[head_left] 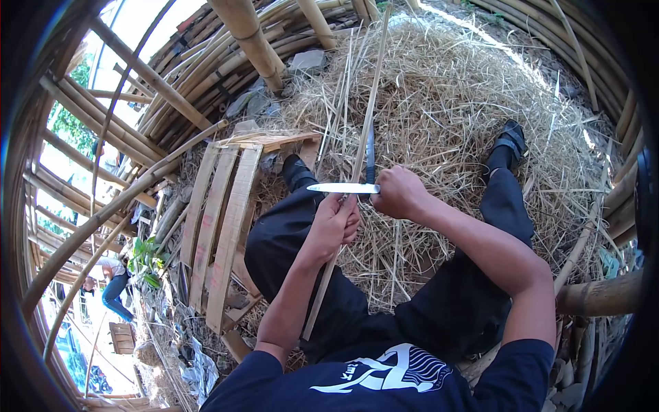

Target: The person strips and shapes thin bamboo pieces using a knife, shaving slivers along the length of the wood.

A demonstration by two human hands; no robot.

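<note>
My left hand is closed round a long, thin bamboo strip, which runs from the top of the view down past my thigh. In my right hand, the fingers are wrapped round the handle of a knife. Its bright blade points left and lies across the strip, just above my left fingers. Whether the edge bites into the bamboo cannot be made out. A dark, narrow strip-like thing stands out beyond the knife; its kind is unclear.
A heap of pale shavings covers the ground between and beyond my legs. A slatted wooden pallet leans at my left. Stacked bamboo poles stand behind. Another person bends over at the far left.
</note>
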